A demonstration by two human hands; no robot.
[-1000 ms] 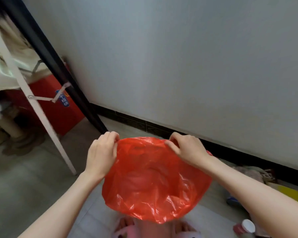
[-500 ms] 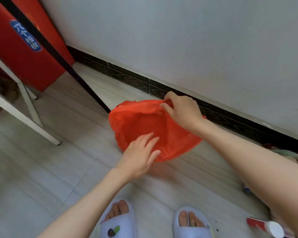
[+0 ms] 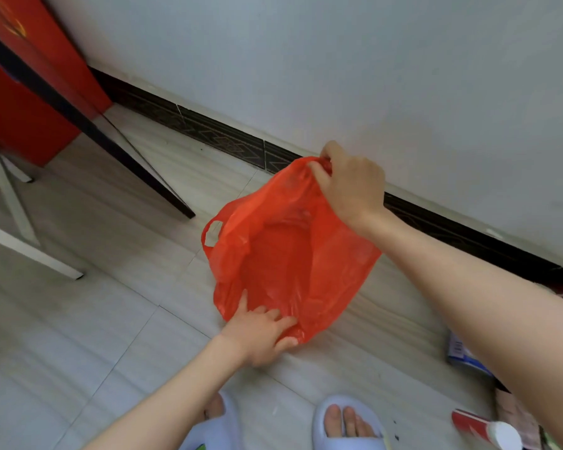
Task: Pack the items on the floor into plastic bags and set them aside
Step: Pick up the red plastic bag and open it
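- Pale grey floor tiles [image 3: 88, 323] are meeting a white wall [image 3: 371, 76] along a dark patterned skirting board [image 3: 221, 138].
- The right hand [image 3: 351, 183] is pinching the gathered upper edge of a red plastic bag [image 3: 293, 254] between curled fingers and thumb, holding that side up near the skirting board.
- The left hand [image 3: 260, 332] is reaching to the bag's lower edge, its fingers lying fairly straight on the plastic and its thumb tucked under the rim; whether it is gripping firmly is unclear.
- The bag is hanging open between the two hands, its mouth facing the camera, its low end touching or almost touching the floor, and one cut-out handle loop [image 3: 212, 233] is sticking out on the left.
- Two feet in pale blue slippers [image 3: 348, 423] are standing at the bottom edge of the floor in view.
- A red tube with a white cap [image 3: 488, 431] is lying at the floor's lower right corner, with a blue-printed packet [image 3: 462, 352] just above it, partly hidden by the right forearm.
- A red box [image 3: 30, 102] is sitting at the upper left, crossed by a dark slanted pole [image 3: 88, 128] and a white frame leg [image 3: 30, 251].
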